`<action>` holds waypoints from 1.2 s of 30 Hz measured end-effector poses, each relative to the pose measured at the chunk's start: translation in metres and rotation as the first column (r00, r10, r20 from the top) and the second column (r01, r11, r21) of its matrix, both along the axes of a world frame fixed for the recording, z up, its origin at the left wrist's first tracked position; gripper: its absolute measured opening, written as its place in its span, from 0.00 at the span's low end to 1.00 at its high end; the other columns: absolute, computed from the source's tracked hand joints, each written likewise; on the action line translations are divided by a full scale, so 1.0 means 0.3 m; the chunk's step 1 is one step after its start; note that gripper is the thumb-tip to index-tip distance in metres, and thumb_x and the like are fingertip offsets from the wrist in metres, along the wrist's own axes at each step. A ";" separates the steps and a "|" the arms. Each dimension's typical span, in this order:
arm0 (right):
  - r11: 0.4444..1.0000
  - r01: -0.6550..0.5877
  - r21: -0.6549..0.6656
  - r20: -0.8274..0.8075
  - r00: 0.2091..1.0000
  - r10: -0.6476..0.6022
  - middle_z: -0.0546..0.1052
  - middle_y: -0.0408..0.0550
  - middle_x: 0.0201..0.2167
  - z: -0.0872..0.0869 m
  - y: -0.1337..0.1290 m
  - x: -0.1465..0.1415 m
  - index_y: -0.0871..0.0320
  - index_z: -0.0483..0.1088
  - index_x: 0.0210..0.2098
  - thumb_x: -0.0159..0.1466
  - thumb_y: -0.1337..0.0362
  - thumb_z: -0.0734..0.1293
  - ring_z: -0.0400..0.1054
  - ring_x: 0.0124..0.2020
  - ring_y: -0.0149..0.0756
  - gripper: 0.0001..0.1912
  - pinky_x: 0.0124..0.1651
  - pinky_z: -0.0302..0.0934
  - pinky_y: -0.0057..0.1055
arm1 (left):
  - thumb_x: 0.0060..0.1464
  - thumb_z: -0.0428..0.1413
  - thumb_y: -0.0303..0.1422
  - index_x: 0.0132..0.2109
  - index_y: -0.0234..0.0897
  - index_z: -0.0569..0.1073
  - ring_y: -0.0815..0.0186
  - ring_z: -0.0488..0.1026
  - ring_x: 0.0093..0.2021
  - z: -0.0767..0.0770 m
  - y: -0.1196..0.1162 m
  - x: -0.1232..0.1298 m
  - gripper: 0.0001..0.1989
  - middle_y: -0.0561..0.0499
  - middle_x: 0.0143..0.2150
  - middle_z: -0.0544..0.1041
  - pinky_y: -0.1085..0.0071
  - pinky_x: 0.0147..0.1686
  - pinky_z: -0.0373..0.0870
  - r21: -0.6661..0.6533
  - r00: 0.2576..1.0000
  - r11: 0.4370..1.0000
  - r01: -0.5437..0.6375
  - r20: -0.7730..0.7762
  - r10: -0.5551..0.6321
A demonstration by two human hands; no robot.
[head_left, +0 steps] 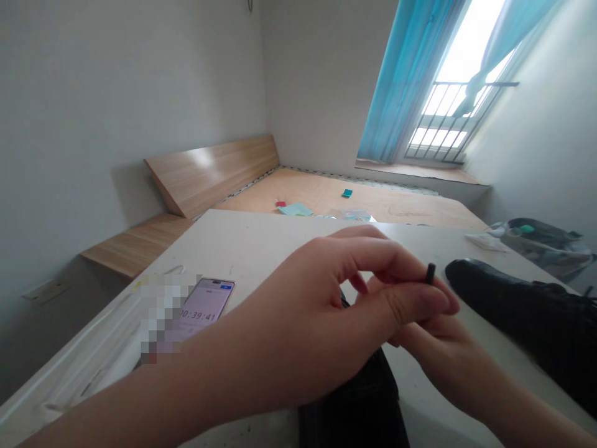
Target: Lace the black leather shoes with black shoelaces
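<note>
My left hand (pixel 317 305) comes in from the lower left, with its thumb and fingers pinched on a small black cylindrical piece (pixel 430 274), perhaps a cord end. My right hand (pixel 433 345) sits just below it, its fingertips hidden behind my left hand. A black leather shoe (pixel 513 317) lies on the white table (pixel 224 249) to the right of my hands. Beneath my hands, a dark object (pixel 354 401) hangs over the table's near edge, and it is partly hidden.
A phone (pixel 205 305) showing a timer lies on the table, left of my hands, partly covered by a pixelated patch. A crumpled white paper (pixel 485 241) sits at the far right edge. Beyond the table are a wooden bed platform (pixel 336 196) with small cards and a grey bag (pixel 541 242).
</note>
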State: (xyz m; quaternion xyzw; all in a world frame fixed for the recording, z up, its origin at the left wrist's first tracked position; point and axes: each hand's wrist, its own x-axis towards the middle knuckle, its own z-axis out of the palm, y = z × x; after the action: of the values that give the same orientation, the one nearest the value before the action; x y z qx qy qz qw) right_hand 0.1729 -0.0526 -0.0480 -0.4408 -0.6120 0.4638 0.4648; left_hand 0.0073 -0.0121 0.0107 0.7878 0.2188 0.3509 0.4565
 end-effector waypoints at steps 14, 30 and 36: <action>0.996 -0.052 -0.078 0.169 0.984 0.065 0.68 0.41 0.25 -0.020 -0.001 0.013 0.55 0.70 0.33 0.65 0.58 0.64 0.61 0.27 0.31 0.08 0.27 0.57 0.26 | 0.61 0.53 0.39 0.24 0.38 0.68 0.73 0.59 0.21 0.013 0.032 -0.036 0.18 0.59 0.19 0.64 0.73 0.20 0.49 0.452 0.897 0.883 -0.125 -0.329 0.295; 0.995 -0.061 -0.073 0.243 0.967 0.077 0.68 0.42 0.25 0.000 -0.007 -0.001 0.57 0.68 0.31 0.65 0.60 0.63 0.59 0.26 0.31 0.09 0.26 0.54 0.27 | 0.59 0.46 0.29 0.32 0.39 0.68 0.66 0.66 0.27 0.000 0.028 -0.033 0.09 0.54 0.28 0.72 0.69 0.25 0.53 0.451 0.722 0.888 0.089 -0.643 0.254; 0.999 -0.047 -0.010 0.203 0.978 0.048 0.74 0.44 0.28 -0.005 0.003 -0.006 0.57 0.72 0.32 0.64 0.62 0.64 0.65 0.28 0.31 0.07 0.29 0.61 0.26 | 0.61 0.47 0.29 0.38 0.43 0.74 0.66 0.71 0.31 0.010 0.019 -0.037 0.11 0.54 0.32 0.77 0.71 0.29 0.61 0.411 0.772 0.904 0.115 -0.610 0.179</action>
State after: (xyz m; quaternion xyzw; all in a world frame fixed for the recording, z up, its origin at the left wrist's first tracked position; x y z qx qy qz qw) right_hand 0.1712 -0.0517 -0.0495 -0.4722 -0.6654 0.4289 0.3876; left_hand -0.0038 -0.0065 0.0136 0.9354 0.2916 0.1110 0.1662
